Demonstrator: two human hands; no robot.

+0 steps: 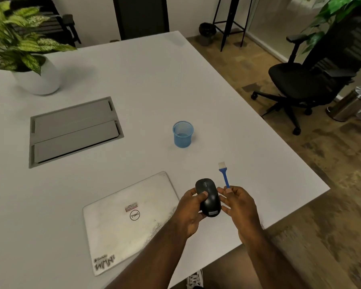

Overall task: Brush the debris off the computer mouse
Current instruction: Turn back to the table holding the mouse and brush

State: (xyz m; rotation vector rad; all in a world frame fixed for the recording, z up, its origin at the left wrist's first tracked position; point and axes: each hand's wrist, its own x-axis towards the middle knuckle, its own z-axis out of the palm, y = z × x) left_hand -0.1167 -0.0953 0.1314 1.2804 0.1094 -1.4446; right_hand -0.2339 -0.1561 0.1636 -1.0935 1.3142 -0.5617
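The left hand [193,207] grips the black computer mouse [208,197], thumb curled over its top and fingers beneath, holding it up above the white bench [146,84] just right of the closed Dell laptop [131,220]. The right hand [238,203] pinches the tail of the blue cleaning brush [224,175] between thumb and fingertips; the handle points away from the person and the pale bristles [221,165] stand clear of the mouse, beyond and to the right of its front end. The step in hand appears to be bringing the brush to the mouse, with no brushing contact yet. To do it well, the person would probably swing the bristles back over the mouse's top, steady the mouse with the left hand, and flick in short strokes away from the body, working round the wheel and seams, with the mouse tilted so loosened debris falls to the bench rather than onto the laptop. Any debris on the mouse is too small to make out. Counted: one mouse, one brush, one laptop, one blue mesh cup [182,134], one potted plant [19,51] in a white pot, and one recessed cable hatch [74,130] with two flaps.
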